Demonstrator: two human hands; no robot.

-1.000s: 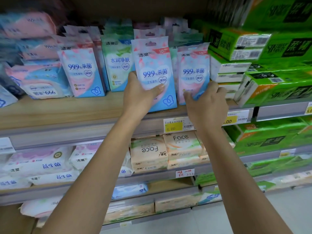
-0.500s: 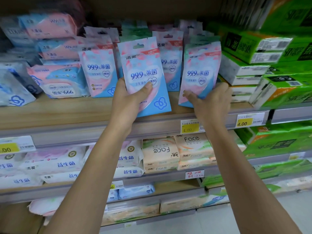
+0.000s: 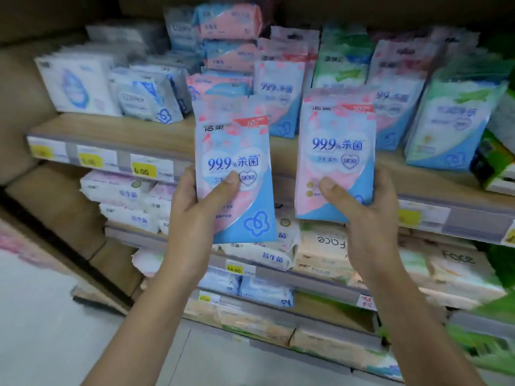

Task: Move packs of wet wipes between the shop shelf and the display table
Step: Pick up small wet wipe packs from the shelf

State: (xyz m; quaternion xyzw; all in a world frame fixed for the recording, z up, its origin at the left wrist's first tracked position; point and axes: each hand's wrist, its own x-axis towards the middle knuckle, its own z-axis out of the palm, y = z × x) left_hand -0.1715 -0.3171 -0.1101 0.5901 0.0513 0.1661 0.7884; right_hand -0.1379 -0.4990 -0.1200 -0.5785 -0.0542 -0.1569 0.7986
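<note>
Glossy plastic wipe packs (image 3: 232,174); matt wood-look shelf (image 3: 111,129).

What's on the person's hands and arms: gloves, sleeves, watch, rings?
Nothing worn that shows. The left hand and right hand are bare: no gloves, no rings visible. The left forearm and right forearm are bare to the picture's edge: no sleeves, watch or bracelet. Thumbnails look short.
</note>
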